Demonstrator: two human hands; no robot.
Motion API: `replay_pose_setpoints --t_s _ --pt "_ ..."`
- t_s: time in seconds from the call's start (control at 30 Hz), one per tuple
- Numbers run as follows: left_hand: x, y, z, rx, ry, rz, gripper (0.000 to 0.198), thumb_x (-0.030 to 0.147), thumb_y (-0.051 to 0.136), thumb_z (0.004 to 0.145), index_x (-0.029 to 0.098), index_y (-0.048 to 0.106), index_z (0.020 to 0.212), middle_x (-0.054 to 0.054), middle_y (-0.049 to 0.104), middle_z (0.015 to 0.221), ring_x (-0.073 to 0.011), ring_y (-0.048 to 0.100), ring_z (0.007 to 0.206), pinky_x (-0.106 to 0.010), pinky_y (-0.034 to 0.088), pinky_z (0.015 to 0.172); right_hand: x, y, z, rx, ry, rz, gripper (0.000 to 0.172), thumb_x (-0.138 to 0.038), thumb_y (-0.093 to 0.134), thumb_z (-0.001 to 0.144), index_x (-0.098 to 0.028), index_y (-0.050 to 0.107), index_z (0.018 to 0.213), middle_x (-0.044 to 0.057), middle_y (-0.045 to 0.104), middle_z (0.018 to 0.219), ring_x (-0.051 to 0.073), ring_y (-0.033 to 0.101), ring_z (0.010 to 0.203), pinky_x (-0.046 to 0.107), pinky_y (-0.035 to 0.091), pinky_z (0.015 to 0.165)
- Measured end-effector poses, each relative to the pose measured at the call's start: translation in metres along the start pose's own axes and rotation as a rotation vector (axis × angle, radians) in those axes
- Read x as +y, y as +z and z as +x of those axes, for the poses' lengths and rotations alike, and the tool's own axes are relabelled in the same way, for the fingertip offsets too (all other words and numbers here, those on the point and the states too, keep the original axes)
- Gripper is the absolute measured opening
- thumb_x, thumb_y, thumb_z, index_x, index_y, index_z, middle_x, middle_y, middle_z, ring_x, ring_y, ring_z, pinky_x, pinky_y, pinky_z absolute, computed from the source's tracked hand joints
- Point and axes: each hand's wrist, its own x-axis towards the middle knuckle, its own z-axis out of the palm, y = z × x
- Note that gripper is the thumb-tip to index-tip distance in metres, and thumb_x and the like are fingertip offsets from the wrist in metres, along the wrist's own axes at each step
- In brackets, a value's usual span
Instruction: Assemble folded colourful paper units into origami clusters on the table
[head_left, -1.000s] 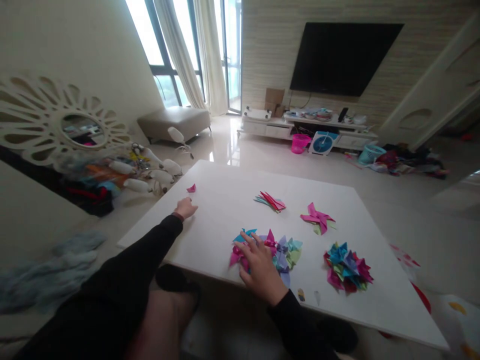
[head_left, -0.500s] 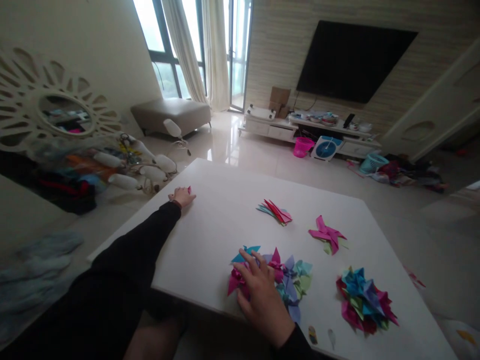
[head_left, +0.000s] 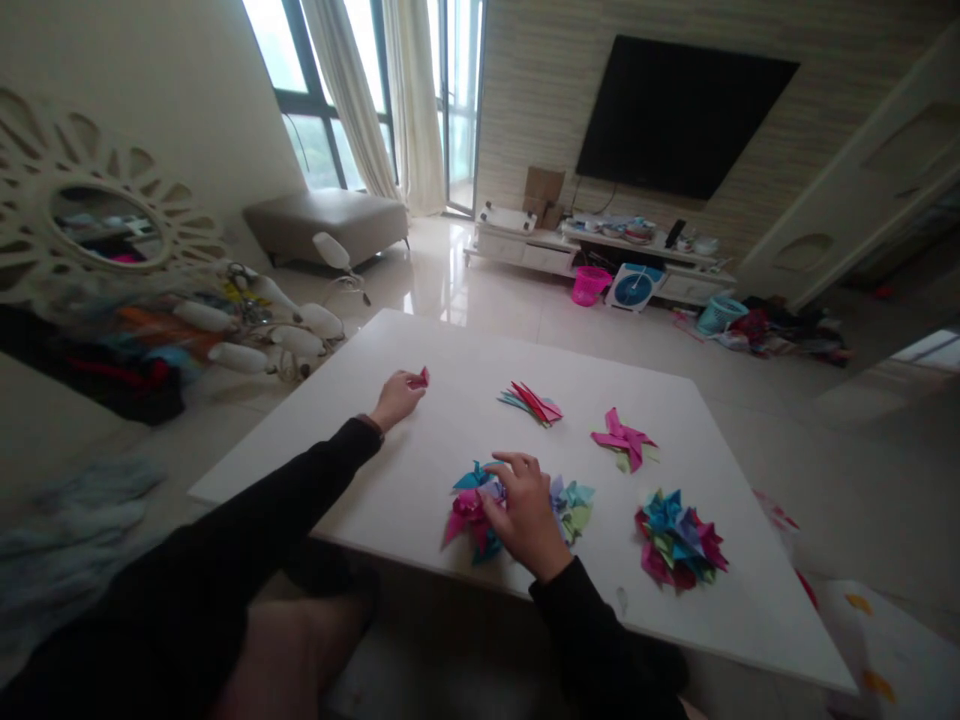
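My left hand (head_left: pixel 400 397) reaches over the far left part of the white table (head_left: pixel 450 350). Its fingers pinch a small pink folded paper (head_left: pixel 424 377). Over a pile of folded paper pieces (head_left: pixel 469 505) in blue, pink, purple and green hovers my right hand (head_left: pixel 525 505), with thumb and fingers apart and nothing seen between them. It hides the middle of that pile. Beyond it lies a fanned stack of red, pink and blue folded strips (head_left: pixel 531 403). Pink and green pinwheel-like folded papers (head_left: pixel 625 438) rest to the right.
A second heap of colourful folded paper (head_left: pixel 681 538) sits near the table's right side. A small leaf-shaped piece (head_left: pixel 622 599) lies at the front edge. Lamp shades (head_left: pixel 300 340) stand close to the left edge. A pink basket (head_left: pixel 591 286) is on the floor beyond.
My left hand has moved right and inward from the table's left edge with the pink paper. My right hand has lifted from the pile, its fingers now curved. The camera view has shifted slightly.
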Motion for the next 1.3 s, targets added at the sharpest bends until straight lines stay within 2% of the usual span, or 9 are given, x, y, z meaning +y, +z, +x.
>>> replay_pose_setpoints --t_s 0.1,0.13,0.2,0.33,0.5,0.7,0.83,1.03,1.3 --pt "0.038 0.025 -0.064 -0.090 0.050 -0.144 0.023 0.029 0.065 0.080 0.014 0.077 0.093 -0.009 0.076 0.095 -0.0203 0.071 0.086 -0.033 0.057 0.082 0.010 -0.014 0.001 0.158 0.061 0.039 0.023 -0.018 0.061 0.086 -0.023 0.068 0.107 0.008 0.066 0.121 0.029 0.053 0.118 0.045 0.040 0.094" --pt "0.049 0.032 -0.086 -0.127 0.091 -0.307 0.024 0.028 0.067 0.079 0.014 0.077 0.095 -0.010 0.076 0.100 -0.0206 0.071 0.087 -0.033 0.057 0.083 0.013 -0.019 0.000 0.206 0.075 0.057 0.020 -0.018 0.060 0.086 -0.023 0.068 0.104 0.008 0.067 0.117 0.029 0.054 0.115 0.045 0.040 0.095" --pt "0.067 0.044 -0.126 -0.189 0.176 -0.458 0.020 0.029 0.071 0.077 0.015 0.078 0.089 -0.010 0.075 0.099 -0.0201 0.072 0.086 -0.033 0.058 0.083 0.019 -0.025 -0.004 0.285 0.090 0.099 0.016 -0.019 0.057 0.087 -0.022 0.067 0.100 0.007 0.067 0.109 0.027 0.056 0.109 0.044 0.041 0.096" --pt "0.084 0.059 -0.172 -0.216 0.246 -0.454 0.013 0.028 0.072 0.080 0.017 0.078 0.083 -0.009 0.073 0.093 -0.0186 0.070 0.084 -0.032 0.058 0.079 0.030 -0.034 -0.016 0.340 0.089 0.149 0.013 -0.021 0.056 0.088 -0.021 0.065 0.097 0.007 0.066 0.101 0.026 0.058 0.101 0.043 0.045 0.093" --pt "0.098 0.076 -0.180 -0.243 0.277 -0.468 0.011 0.025 0.071 0.081 0.017 0.079 0.084 -0.008 0.072 0.093 -0.0183 0.069 0.087 -0.034 0.057 0.086 0.041 -0.047 -0.030 0.322 0.062 0.161 0.013 -0.018 0.057 0.086 -0.021 0.065 0.095 0.007 0.064 0.099 0.026 0.060 0.100 0.042 0.047 0.093" --pt "0.106 0.090 -0.178 -0.378 0.072 -0.609 0.008 0.021 0.074 0.075 0.015 0.077 0.080 -0.008 0.072 0.090 -0.0192 0.070 0.081 -0.033 0.059 0.077 0.044 -0.062 -0.027 0.337 0.090 0.178 0.010 -0.019 0.059 0.088 -0.022 0.067 0.094 0.007 0.064 0.102 0.025 0.061 0.100 0.041 0.050 0.089" --pt "0.106 0.085 -0.176 -0.366 0.190 -0.476 0.005 0.017 0.072 0.073 0.016 0.075 0.077 -0.007 0.072 0.088 -0.0186 0.069 0.083 -0.033 0.057 0.079 0.038 -0.061 -0.019 0.339 0.060 0.152 0.011 -0.017 0.062 0.087 -0.022 0.068 0.095 0.008 0.064 0.104 0.025 0.061 0.103 0.042 0.049 0.093" --pt "0.099 0.077 -0.178 -0.413 0.140 -0.526 0.018 0.019 0.073 0.072 0.017 0.062 0.087 -0.004 0.071 0.087 -0.0185 0.070 0.083 -0.027 0.057 0.067 0.034 -0.047 -0.014 0.243 0.005 0.035 0.011 -0.014 0.066 0.084 -0.021 0.071 0.089 0.010 0.064 0.107 0.027 0.057 0.106 0.045 0.048 0.097" --pt "0.091 0.066 -0.183 -0.464 0.201 -0.502 0.025 0.014 0.068 0.073 0.019 0.060 0.096 -0.005 0.069 0.099 -0.0166 0.070 0.088 -0.026 0.058 0.072 0.034 -0.033 -0.016 0.145 0.017 0.004 0.011 -0.014 0.068 0.083 -0.021 0.074 0.089 0.010 0.064 0.108 0.027 0.055 0.106 0.046 0.050 0.096"
